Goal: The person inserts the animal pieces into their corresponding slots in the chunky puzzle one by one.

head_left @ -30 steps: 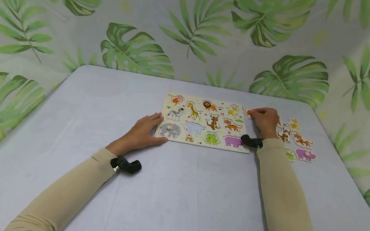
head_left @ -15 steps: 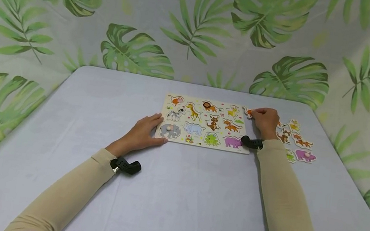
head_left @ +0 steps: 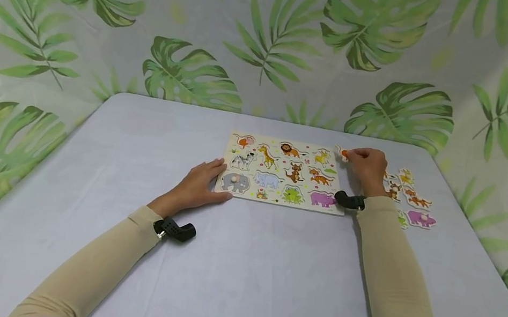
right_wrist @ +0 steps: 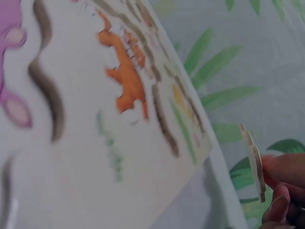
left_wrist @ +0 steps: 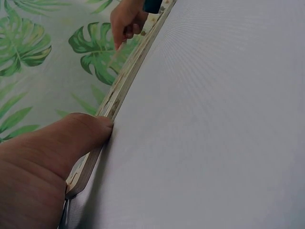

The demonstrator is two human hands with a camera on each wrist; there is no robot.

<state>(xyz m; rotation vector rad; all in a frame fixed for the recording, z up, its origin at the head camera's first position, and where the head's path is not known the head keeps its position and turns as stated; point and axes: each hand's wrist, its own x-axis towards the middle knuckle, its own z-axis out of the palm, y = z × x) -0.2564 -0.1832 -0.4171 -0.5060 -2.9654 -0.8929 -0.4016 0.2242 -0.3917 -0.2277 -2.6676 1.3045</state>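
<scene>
A wooden animal puzzle board (head_left: 272, 199) lies flat on the table. My left hand (head_left: 195, 185) rests against its left side with fingers extended; in the left wrist view the thumb (left_wrist: 71, 136) touches the front edge. Past the board's back right corner, my right hand (head_left: 367, 169) pinches an orange animal puzzle piece (head_left: 342, 153) with a thin curled tail. The right wrist view shows this puzzle piece (right_wrist: 257, 167) edge-on, raised off the surface. A grey elephant piece (head_left: 241, 184) with a knob sits in the board's front left recess.
Several loose pieces lie right of the board, among them a purple hippo (head_left: 421, 219), a tiger (head_left: 418, 199) and a yellow animal (head_left: 406, 176); the right hand partly covers this group. White cloth covers the table (head_left: 237, 275). A leaf-patterned curtain (head_left: 280, 37) hangs behind.
The head view has shifted slightly, so everything appears a little lower and to the right. Both hands keep their places, the right one still pinching the orange piece.
</scene>
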